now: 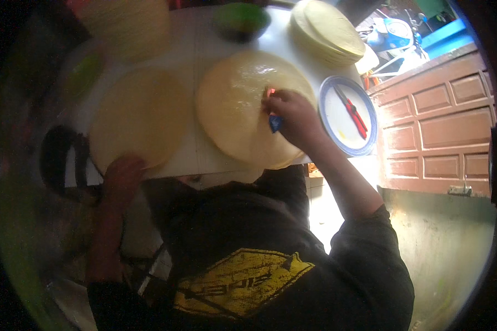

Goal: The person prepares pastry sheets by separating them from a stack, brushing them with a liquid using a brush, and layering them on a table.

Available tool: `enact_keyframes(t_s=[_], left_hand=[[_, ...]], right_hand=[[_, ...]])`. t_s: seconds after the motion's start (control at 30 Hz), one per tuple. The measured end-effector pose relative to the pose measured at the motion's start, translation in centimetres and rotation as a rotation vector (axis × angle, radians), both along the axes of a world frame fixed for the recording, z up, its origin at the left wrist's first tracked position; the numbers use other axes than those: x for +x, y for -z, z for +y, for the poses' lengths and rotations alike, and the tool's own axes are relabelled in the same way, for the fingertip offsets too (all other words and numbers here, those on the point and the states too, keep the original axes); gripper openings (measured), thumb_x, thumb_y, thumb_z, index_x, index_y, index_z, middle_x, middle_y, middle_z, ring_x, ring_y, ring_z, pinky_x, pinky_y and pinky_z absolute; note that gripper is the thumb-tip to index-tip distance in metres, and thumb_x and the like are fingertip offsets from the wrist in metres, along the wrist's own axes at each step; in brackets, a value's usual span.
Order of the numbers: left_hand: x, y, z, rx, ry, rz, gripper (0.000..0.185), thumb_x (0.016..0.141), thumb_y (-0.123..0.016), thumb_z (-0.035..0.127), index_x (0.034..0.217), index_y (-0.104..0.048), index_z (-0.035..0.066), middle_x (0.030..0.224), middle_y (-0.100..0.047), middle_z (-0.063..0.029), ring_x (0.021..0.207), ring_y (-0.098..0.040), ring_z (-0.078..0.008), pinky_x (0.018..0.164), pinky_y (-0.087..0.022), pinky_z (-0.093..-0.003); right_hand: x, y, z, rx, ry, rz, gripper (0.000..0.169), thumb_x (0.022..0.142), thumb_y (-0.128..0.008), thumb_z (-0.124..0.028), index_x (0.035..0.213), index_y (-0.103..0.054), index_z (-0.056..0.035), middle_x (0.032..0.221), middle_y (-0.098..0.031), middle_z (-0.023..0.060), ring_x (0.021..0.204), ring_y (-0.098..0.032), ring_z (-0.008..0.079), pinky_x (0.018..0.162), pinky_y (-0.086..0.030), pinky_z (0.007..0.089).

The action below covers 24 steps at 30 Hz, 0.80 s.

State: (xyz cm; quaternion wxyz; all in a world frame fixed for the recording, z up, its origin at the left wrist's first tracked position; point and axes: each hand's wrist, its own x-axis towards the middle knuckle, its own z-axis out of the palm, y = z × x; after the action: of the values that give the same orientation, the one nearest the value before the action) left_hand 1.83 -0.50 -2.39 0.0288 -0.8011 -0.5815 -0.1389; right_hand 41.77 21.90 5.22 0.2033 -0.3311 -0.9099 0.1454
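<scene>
My right hand [292, 113] is over a large round sheet of dough [232, 103], whose upper part has a wet shine. Its fingers are closed on a small object [276, 123] with a blue part and a pinkish-orange part; I cannot tell exactly what it is. To the left lies a second round dough sheet [139, 116], duller and in shadow. On its near edge rests my left hand [125, 167], blurred and dark, so whether the fingers grip the edge is unclear.
A blue-rimmed plate [335, 128] at the right bears a red-handled knife [355, 113]. Behind it stands a stack of round dough sheets [327, 33], with a taller stack [124, 29] at back left. A green bowl [241, 18] sits between them on the white table [182, 163].
</scene>
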Motion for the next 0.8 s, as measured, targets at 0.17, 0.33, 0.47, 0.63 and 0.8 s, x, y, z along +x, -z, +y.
enact_keyframes(t_s=[0.17,0.33,0.47,0.63,0.8], left_hand=[[-0.3,0.4,0.0,-0.012,-0.044,-0.088,0.02,0.085,-0.067,0.01,0.104,-0.068,0.006,0.106,-0.069,-0.011,0.103,-0.064,-0.0297,0.096,-0.048,-0.0459],[-0.3,-0.3,-0.4,-0.14,-0.179,-0.041,0.018,0.089,-0.063,0.011,0.106,-0.068,0.005,0.107,-0.068,-0.012,0.103,-0.063,-0.0336,0.097,-0.047,-0.0479],[-0.9,-0.7,0.2,-0.104,-0.133,-0.196,0.02,0.092,-0.061,0.011,0.109,-0.067,0.005,0.109,-0.067,-0.013,0.104,-0.062,-0.0346,0.096,-0.047,-0.0476],[-3.9,1.3,1.6,0.126,0.001,-0.045,0.019,0.093,-0.061,0.013,0.108,-0.069,0.004,0.109,-0.067,-0.0147,0.102,-0.063,-0.0339,0.092,-0.049,-0.0445],[-3.0,-1.6,2.6,0.043,-0.13,-0.315,0.02,0.093,-0.062,0.015,0.108,-0.068,0.003,0.106,-0.067,-0.0167,0.099,-0.063,-0.0338,0.089,-0.05,-0.0429]], right_hand=[[2.0,0.0,-6.1,0.028,-0.324,-0.023,0.018,0.084,-0.064,-0.003,0.101,-0.068,-0.0089,0.095,-0.068,0.0113,0.088,-0.067,0.0274,0.076,-0.053,0.0359],[4.7,-0.9,3.0,-0.813,0.362,0.165,0.027,0.094,-0.06,-0.025,0.107,-0.068,-0.0024,0.084,-0.068,0.0051,0.068,-0.06,0.0125,0.061,-0.049,0.0276],[5.8,-1.1,10.0,-0.662,0.544,0.275,0.035,0.093,-0.063,-0.034,0.108,-0.068,-0.0024,0.085,-0.069,0.0067,0.068,-0.063,0.0137,0.056,-0.049,0.0287],[-0.3,-1.3,9.4,0.089,0.195,-0.009,0.018,0.09,-0.064,-0.023,0.092,-0.069,-0.0065,0.084,-0.067,0.0161,0.084,-0.066,0.0362,0.079,-0.052,0.0445],[-13.4,-0.9,-0.1,-0.088,-0.257,0.173,0.026,0.085,-0.062,-0.014,0.11,-0.067,-0.0103,0.106,-0.065,0.0175,0.101,-0.063,0.0363,0.09,-0.051,0.0448]])
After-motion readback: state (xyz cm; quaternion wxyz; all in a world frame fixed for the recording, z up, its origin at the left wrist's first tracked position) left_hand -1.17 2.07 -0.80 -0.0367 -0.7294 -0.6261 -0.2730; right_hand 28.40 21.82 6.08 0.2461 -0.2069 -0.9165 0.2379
